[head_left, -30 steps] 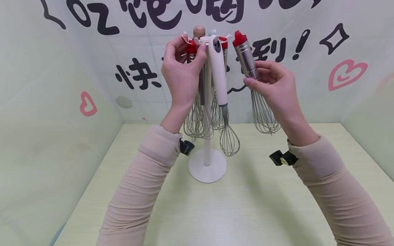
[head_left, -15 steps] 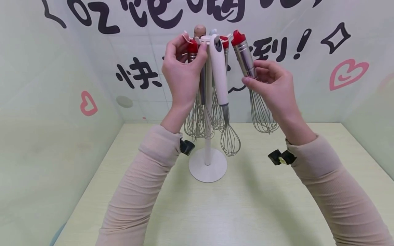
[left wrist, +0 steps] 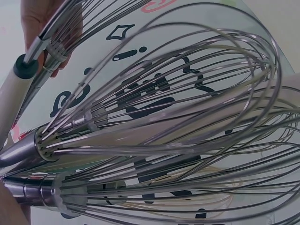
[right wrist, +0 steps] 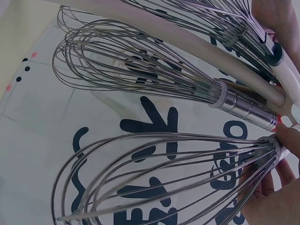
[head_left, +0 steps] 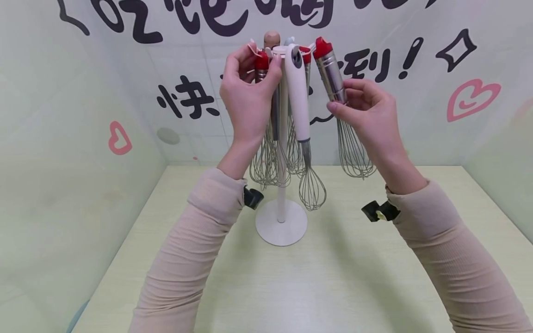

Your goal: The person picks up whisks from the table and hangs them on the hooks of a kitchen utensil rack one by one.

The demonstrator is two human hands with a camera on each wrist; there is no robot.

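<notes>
My left hand (head_left: 249,101) grips the top of a white whisk stand (head_left: 281,226), its thumb by the hub and its fingers behind a hook. A red-capped whisk (head_left: 261,61) hangs beside those fingers. My right hand (head_left: 372,107) pinches another red-capped steel whisk (head_left: 331,76) low on the handle, wires pointing down. That cap is tilted toward a white hook on the stand's right side; whether they touch I cannot tell. In the right wrist view, the fingers hold this whisk's collar (right wrist: 271,146). A white-handled whisk (head_left: 297,101) hangs in front.
Behind the hub hang another red-capped whisk (head_left: 307,56) and a utensil with a wooden end (head_left: 272,39). The stand's round base rests on a pale wooden table (head_left: 300,286). A wall (head_left: 200,138) with black lettering rises close behind.
The right hand and its whisk have shifted slightly left and up, bringing the red cap closer to the stand. My left hand keeps its grip, nearly unmoved.
</notes>
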